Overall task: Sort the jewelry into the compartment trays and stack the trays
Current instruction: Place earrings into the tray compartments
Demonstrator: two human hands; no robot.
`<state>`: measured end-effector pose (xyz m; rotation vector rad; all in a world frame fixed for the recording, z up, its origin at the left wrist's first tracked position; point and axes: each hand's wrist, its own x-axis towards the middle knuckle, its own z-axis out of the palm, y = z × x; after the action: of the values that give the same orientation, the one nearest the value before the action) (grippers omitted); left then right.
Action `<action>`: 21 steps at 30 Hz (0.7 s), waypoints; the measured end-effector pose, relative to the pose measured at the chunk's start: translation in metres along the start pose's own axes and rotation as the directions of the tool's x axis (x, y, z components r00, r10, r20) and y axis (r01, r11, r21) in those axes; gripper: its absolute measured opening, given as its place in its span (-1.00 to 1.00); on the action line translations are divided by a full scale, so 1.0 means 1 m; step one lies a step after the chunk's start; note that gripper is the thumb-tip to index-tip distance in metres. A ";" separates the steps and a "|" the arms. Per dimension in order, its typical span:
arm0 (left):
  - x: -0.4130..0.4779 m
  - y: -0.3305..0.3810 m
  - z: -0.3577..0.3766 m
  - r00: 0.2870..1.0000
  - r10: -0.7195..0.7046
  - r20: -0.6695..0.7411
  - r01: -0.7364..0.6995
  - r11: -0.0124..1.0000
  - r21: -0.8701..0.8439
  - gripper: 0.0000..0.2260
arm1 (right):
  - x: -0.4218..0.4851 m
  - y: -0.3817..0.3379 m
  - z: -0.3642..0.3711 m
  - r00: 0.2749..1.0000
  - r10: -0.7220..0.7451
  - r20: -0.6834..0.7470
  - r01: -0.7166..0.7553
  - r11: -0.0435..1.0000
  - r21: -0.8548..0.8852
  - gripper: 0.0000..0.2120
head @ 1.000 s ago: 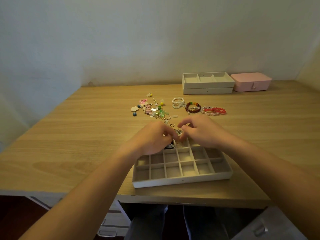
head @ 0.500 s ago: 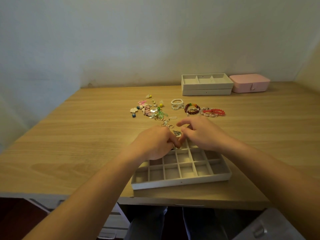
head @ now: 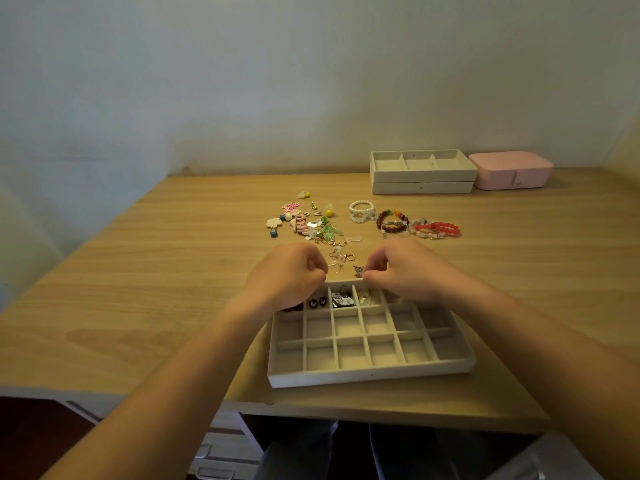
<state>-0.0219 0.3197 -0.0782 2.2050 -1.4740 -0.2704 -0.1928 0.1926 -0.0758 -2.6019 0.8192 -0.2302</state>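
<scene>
Single head cam, wide-angle, facing fwd and down, close over desk (head: 145,271), wall beyond

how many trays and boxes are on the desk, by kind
grid tray: 1
stacked trays: 2
pink box: 1
total: 4

Three grey trays all up: one gridded tray (head: 370,374) lower middle, eighteen slots, plus two stacked trays (head: 422,174) upper right. One pink box (head: 512,171) beside those. Two hands, left hand (head: 291,271) and right hand (head: 408,268). Roughly five bracelets (head: 393,221) mid-right, too tangled to split properly. Two butterfly studs (head: 318,302) share one slot.
</scene>
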 end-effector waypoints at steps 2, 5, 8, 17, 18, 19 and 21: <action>0.006 -0.006 -0.002 0.999 -0.043 -0.009 0.042 0.999 -0.026 -0.86 | 0.008 0.000 -0.001 1.000 0.005 -0.016 -0.004 0.999 0.034 -0.87; 0.023 -0.013 -0.004 0.995 -0.097 -0.035 0.093 0.991 -0.095 -0.86 | 0.026 -0.001 -0.003 0.999 0.014 -0.037 -0.011 0.996 0.090 -0.87; 0.045 -0.015 -0.001 0.991 -0.129 -0.047 0.116 0.970 -0.211 -0.83 | 0.046 -0.001 -0.002 1.000 0.024 -0.017 -0.022 0.991 0.130 -0.87; 0.087 -0.019 0.008 0.981 -0.167 -0.099 0.100 0.873 -0.477 -0.83 | 0.087 0.000 0.010 0.998 0.001 0.066 -0.007 0.996 0.088 -0.90; 0.088 -0.021 0.009 0.982 -0.161 -0.101 0.091 0.866 -0.492 -0.82 | 0.088 0.000 0.011 0.997 0.001 0.082 -0.009 0.995 0.097 -0.90; 0.088 -0.022 0.011 0.983 -0.155 -0.103 0.084 0.862 -0.500 -0.82 | 0.089 0.000 0.012 0.995 0.000 0.099 -0.010 0.995 0.104 -0.90; 0.088 -0.024 0.015 0.983 -0.148 -0.112 0.073 0.862 -0.502 -0.84 | 0.088 0.000 0.013 0.994 -0.002 0.111 -0.010 0.995 0.102 -0.91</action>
<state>0.0272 0.2432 -0.0948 1.8426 -1.0508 -0.4594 -0.1174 0.1453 -0.0841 -2.4923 0.7535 -0.1215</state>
